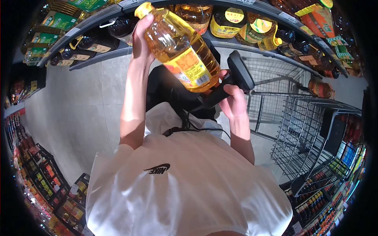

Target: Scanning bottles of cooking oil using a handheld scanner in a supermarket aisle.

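A large clear plastic bottle of golden cooking oil (183, 50) is held tilted in front of me, its yellow cap towards the upper left. My left hand (143, 38) grips it near the neck, the thumb lying by the cap. The yellow label, with a printed barcode (202, 79), faces up at me. In my right hand (234, 101) is a black handheld barcode scanner (240, 72), beside the bottle's base. Whether scanner and bottle touch I cannot tell. A black cable (203, 129) runs across my lap and waist.
Ahead, shelves hold several oil bottles (227, 23) and dark bottles (97, 41), with price strips along a shelf edge (283, 14). A metal wire shopping cart (289, 129) stands at my right, an oil bottle (322, 89) beyond it. Stocked racks (44, 174) line the aisle behind; tiled floor (79, 97) lies left.
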Demonstrator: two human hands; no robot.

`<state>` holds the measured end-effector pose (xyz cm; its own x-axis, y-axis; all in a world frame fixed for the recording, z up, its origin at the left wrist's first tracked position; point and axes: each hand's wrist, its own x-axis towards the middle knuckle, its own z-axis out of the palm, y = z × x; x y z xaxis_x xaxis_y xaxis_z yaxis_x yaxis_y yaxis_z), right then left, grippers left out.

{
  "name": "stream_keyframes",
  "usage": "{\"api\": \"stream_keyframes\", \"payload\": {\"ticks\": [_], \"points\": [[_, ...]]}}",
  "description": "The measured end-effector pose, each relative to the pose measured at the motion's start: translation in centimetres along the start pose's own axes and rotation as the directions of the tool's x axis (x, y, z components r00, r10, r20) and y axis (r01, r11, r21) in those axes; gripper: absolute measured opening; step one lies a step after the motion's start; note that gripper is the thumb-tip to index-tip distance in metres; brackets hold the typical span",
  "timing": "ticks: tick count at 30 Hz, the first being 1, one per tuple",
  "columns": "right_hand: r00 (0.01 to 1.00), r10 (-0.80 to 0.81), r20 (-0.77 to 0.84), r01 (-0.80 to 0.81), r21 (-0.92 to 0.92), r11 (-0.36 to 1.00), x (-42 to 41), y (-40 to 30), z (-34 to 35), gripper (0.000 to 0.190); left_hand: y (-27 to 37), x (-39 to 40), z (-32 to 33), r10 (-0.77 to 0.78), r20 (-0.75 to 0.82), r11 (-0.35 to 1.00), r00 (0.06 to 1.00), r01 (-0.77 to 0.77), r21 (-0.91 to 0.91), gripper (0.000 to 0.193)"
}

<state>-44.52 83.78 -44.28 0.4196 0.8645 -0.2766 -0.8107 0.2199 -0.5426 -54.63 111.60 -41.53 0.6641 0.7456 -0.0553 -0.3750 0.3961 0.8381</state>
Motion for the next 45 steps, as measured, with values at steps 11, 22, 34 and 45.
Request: {"api": "stream_keyframes", "payload": {"ticks": [11, 22, 34, 45], "points": [[0.998, -0.035, 0.056, 0.066, -0.905, 0.42, -8.5, -6.6, 3.1, 0.025, 0.6, 1.3, -0.1, -0.081, 0.187, 0.977, 0.979, 0.115, -0.18, 0.052], [0.975, 0.016, 0.223, 0.221, -0.972, 0.082, -8.6, -5.4, 4.4, 0.018, -1.7, 4.7, -0.6, -0.11, -0.014, 0.975, 0.994, 0.105, -0.195, 0.042], [1.0, 0.014, -0.001, -0.004, -0.967, 0.255, -8.5, -5.0, 6.6, 0.015, 0.7, 2.2, -0.7, -0.126, 0.2, 0.977, 0.972, 0.156, -0.142, 0.052], [0.995, -0.095, -0.021, 0.016, -0.927, 0.374, -5.7, -5.1, 5.8, 0.022, 0.2, 4.7, -1.0, -0.109, -0.089, 0.994, 0.99, 0.11, 0.008, 0.049]]}}
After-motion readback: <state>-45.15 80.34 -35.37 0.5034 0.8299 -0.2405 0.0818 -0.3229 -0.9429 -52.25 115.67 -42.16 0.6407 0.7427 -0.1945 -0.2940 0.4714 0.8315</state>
